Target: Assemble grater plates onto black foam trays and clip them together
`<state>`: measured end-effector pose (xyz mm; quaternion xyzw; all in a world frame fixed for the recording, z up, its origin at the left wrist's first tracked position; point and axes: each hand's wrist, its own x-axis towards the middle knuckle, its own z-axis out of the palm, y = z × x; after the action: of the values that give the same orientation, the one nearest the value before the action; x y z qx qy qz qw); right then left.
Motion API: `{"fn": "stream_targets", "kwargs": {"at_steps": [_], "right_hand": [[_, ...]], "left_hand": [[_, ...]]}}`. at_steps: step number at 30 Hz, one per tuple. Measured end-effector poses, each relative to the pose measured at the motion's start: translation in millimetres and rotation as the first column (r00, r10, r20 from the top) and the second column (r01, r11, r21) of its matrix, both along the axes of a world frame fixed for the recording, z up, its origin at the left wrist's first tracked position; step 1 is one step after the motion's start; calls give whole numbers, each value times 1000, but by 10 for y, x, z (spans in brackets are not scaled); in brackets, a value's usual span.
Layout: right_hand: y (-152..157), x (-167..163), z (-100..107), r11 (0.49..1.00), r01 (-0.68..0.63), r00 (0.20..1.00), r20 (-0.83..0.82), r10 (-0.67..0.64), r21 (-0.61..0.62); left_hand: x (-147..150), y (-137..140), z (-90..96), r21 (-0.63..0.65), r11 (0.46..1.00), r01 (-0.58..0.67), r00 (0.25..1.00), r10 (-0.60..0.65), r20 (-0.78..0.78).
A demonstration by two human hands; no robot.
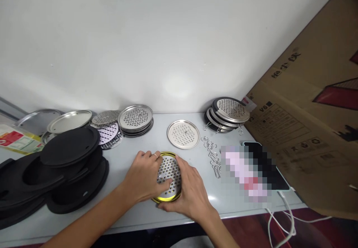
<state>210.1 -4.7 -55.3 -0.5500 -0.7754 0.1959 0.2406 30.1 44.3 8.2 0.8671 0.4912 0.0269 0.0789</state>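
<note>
White wall (156, 46) behind, grey counter (151, 218) below. We have the yellow-rimmed grater disc (171, 169) at lower centre of the frame, between both hands: left hand (145, 177) clamped on its left edge, thumb across the perforated face; right hand (193, 185) with fingers wrapped on its right edge, thumb at the bottom rim. It's round, so no long axis. Loose silver disc (184, 134) lies just up-frame, right hand nearer. We can't tell if the held one touches the counter.
</note>
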Motion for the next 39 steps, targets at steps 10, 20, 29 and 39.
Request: {"fn": "stream_targets", "kwargs": {"at_steps": [10,20,29,39], "right_hand": [[-147,169,65,998,5,998,-67,-10,-68],[-377,285,101,999,-40,998,-55,39,-32],[-324,168,113,999,-28,997,71,30,-23],[-314,188,137,996,-30,999,34,33,-84]], "left_hand": [[-173,-179,-34,-16,992,-128,992,128,-2],[-334,-415,75,-369,914,-169,965,230,126],[-74,-13,-135,-72,996,55,973,-37,228],[-67,71,-212,-81,994,74,971,-53,234]]}}
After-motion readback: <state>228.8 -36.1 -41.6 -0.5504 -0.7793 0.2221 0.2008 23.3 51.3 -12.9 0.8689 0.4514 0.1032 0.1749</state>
